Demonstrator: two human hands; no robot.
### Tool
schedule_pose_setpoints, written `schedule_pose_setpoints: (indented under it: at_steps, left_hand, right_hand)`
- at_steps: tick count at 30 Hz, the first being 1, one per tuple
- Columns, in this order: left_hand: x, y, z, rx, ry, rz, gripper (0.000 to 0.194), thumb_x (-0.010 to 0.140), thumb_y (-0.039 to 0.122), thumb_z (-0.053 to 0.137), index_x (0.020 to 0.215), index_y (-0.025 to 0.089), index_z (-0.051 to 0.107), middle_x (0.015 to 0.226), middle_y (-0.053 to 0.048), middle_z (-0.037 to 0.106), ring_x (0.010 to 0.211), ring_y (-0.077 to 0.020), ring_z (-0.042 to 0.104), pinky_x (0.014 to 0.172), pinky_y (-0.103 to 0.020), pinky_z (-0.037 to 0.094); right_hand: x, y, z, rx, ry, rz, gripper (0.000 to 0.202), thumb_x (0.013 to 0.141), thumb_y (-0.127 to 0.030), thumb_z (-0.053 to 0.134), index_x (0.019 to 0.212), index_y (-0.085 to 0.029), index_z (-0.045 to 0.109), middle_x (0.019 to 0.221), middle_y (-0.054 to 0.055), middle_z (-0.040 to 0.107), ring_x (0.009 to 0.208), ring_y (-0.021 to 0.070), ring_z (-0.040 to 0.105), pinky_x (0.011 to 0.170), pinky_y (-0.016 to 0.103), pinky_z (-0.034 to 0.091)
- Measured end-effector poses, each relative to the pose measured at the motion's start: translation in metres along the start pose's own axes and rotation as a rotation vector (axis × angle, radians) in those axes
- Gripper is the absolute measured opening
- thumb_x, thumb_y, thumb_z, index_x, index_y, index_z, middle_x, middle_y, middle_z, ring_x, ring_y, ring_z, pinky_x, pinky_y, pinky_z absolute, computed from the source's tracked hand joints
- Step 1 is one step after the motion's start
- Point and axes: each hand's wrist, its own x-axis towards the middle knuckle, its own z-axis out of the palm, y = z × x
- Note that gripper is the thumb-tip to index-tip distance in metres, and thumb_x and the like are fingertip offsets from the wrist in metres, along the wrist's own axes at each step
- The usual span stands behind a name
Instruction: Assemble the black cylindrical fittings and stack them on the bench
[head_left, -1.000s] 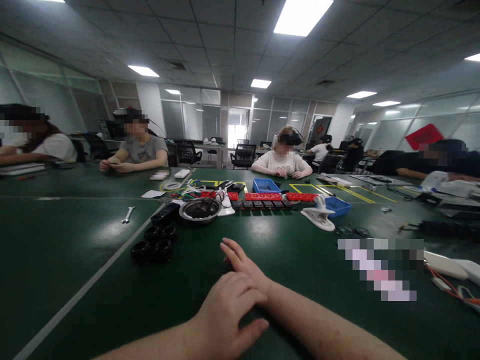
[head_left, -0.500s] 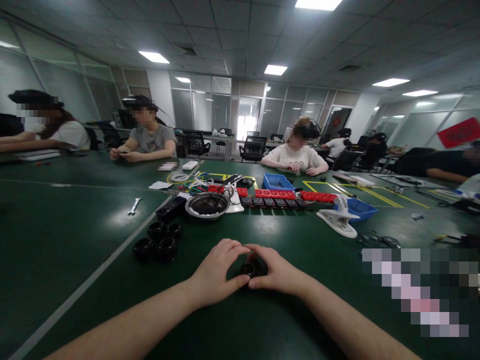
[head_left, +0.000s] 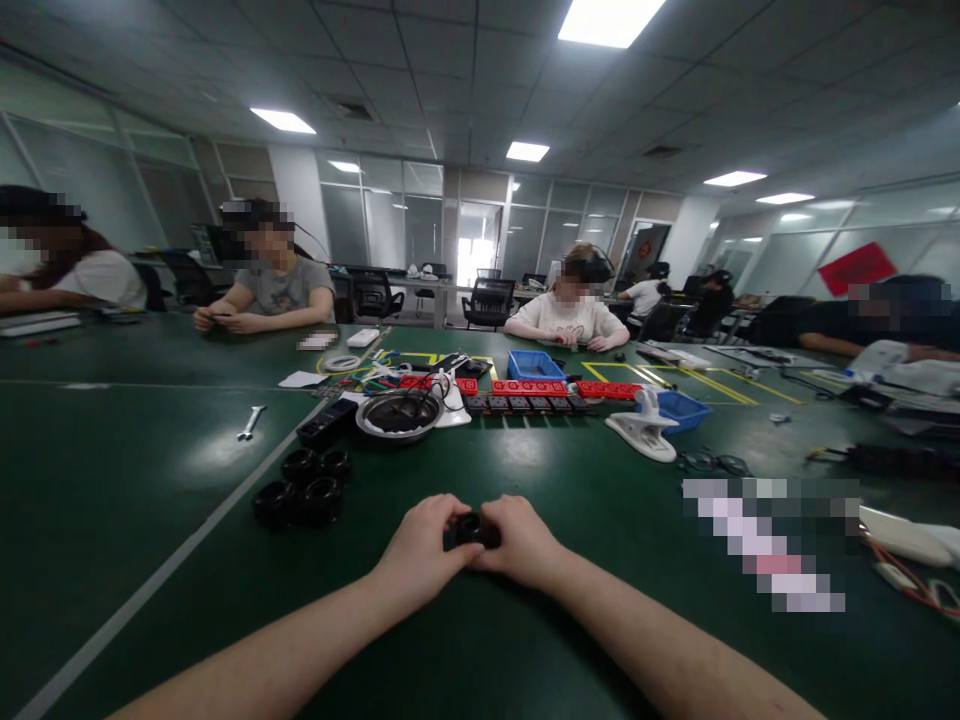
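Observation:
Between my hands is a glossy black round part (head_left: 471, 527) with a hollow in its top; its exact kind is unclear. My left hand (head_left: 427, 540) closes on it from the left, thumb along the near side and fingers behind. From the right, my right hand (head_left: 519, 540) grips the same part with curled fingers. The hands nearly meet at the thumbs, and they cover much of its sides. To the left, several similar black round parts (head_left: 300, 488) stand in a close cluster on the green table (head_left: 420, 660).
Past my hands are a metal bowl (head_left: 400, 413) with dark contents, a row of red blocks (head_left: 529, 387), a blue tray (head_left: 535, 364) and a white clamp (head_left: 641, 435). A wrench (head_left: 251, 423) lies at left. Co-workers sit around the table.
My fingers have drawn in from a loose arch around the black round part to a grip on both its sides. The view has turned slightly right.

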Motion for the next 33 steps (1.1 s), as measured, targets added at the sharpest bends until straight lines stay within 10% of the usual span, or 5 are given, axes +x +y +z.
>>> schedule_pose_setpoints:
  at_steps: [9,16,25,33]
  left_hand:
    - [0.008,-0.006,-0.012,-0.033,-0.087,0.208,0.032,0.073,0.017,0.061,0.104,0.024,0.057,0.099,-0.003,0.054,0.097,-0.0215,0.049,0.086,-0.035,0.039]
    - [0.013,-0.007,-0.016,-0.109,-0.219,0.164,0.034,0.075,0.015,0.057,0.107,0.026,0.056,0.094,-0.001,0.053,0.091,-0.0192,0.051,0.082,-0.031,0.041]
    - [0.005,-0.005,-0.003,-0.018,-0.072,0.141,0.028,0.073,0.015,0.059,0.1,0.021,0.056,0.09,-0.003,0.054,0.088,-0.0218,0.051,0.079,-0.034,0.041]
    - [0.005,-0.011,-0.007,-0.058,-0.112,0.225,0.033,0.074,0.017,0.059,0.107,0.023,0.053,0.1,-0.004,0.053,0.096,-0.0214,0.048,0.085,-0.034,0.039]
  right_hand:
    - [0.002,0.008,-0.002,0.138,0.012,-0.084,0.047,0.059,-0.046,0.071,0.094,-0.017,0.058,0.086,0.003,0.056,0.08,0.0195,0.051,0.068,0.029,0.038]
    - [0.011,0.03,-0.007,0.35,-0.141,-0.162,0.025,0.061,-0.029,0.074,0.076,-0.016,0.06,0.071,-0.004,0.052,0.069,0.0119,0.05,0.06,0.02,0.037]
    - [0.003,0.002,0.003,-0.055,0.021,0.008,0.044,0.063,-0.059,0.061,0.071,-0.016,0.057,0.068,0.003,0.058,0.066,0.0174,0.051,0.058,0.027,0.032]
    - [0.002,0.011,0.0,0.133,-0.029,-0.125,0.046,0.059,-0.049,0.07,0.089,-0.017,0.058,0.083,0.003,0.056,0.079,0.019,0.05,0.069,0.029,0.037]
